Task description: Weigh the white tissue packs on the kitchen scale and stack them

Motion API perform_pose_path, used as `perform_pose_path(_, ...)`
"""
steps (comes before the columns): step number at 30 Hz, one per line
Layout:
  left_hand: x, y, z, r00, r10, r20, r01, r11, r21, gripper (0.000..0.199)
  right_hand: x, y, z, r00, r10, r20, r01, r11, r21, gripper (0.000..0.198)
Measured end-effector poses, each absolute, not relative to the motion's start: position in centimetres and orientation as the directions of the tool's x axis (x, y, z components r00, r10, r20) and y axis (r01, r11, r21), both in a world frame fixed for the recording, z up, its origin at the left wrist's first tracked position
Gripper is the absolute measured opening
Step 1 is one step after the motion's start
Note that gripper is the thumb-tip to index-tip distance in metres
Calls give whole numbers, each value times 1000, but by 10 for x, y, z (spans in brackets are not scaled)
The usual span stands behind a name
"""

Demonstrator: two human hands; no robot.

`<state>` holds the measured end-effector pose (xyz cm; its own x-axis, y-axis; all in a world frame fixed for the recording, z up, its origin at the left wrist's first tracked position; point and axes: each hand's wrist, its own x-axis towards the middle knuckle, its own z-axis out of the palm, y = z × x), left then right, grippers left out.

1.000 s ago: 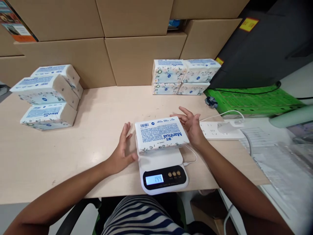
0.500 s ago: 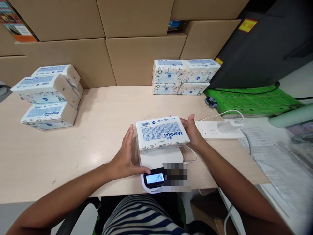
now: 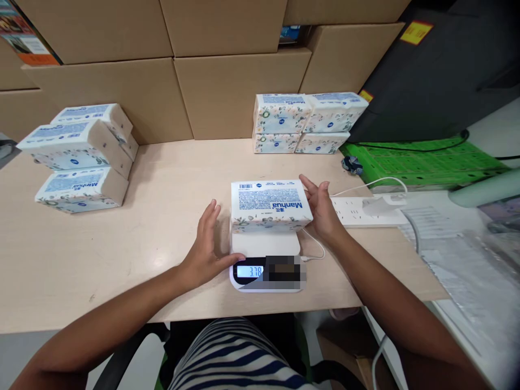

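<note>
A white soft pack of tissues (image 3: 270, 206) with blue "Manhua" print rests on the back part of a white digital scale (image 3: 264, 245). The scale's lit display (image 3: 249, 271) seems to read 3.78; its right side is blurred out by pixel blocks. My left hand (image 3: 206, 252) is open beside the scale, fingers spread, with the thumb at the scale's left edge near the display. On the other side, my right hand (image 3: 324, 211) is open at the pack's right end, fingers apart. Whether its fingertips touch the pack I cannot tell.
Stacked tissue packs stand at the left (image 3: 81, 189) and back of the table (image 3: 282, 116). Cardboard boxes (image 3: 239, 97) line the back. To the right are a white power strip (image 3: 349, 214), a cable (image 3: 319, 254) running to the scale, and a green crate (image 3: 422, 162).
The scale has slid away from the table's front edge, with the pack on it now squarer. Both hands have shifted slightly forward, and the display went from about 1.44 to 3.78.
</note>
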<state>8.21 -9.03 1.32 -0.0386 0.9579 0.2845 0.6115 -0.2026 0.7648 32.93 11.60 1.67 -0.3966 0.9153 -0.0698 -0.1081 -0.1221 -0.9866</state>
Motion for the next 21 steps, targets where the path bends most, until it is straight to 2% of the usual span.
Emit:
perform_pose_path(7,83,-88,13,-25,993,116,407,-96,908,119,330,116,12,-386,921,-45,-100,-90,-991,123)
perform_pose_path(11,83,-88,13,-21,995,98,377,-83,922,120,328,119,10,-355,935,-25,-102,-66,-993,119)
perform_pose_path(13,82,-88,14,-36,989,143,381,-118,917,117,327,120,10,-296,955,1,-103,-31,-994,118)
perform_pose_path(17,82,-90,16,-61,963,261,386,-219,896,88,325,117,9,-176,981,77,-99,60,-993,104)
perform_pose_path(21,81,-90,21,-172,956,237,346,-167,923,71,330,110,8,-8,995,102,-158,100,-982,89)
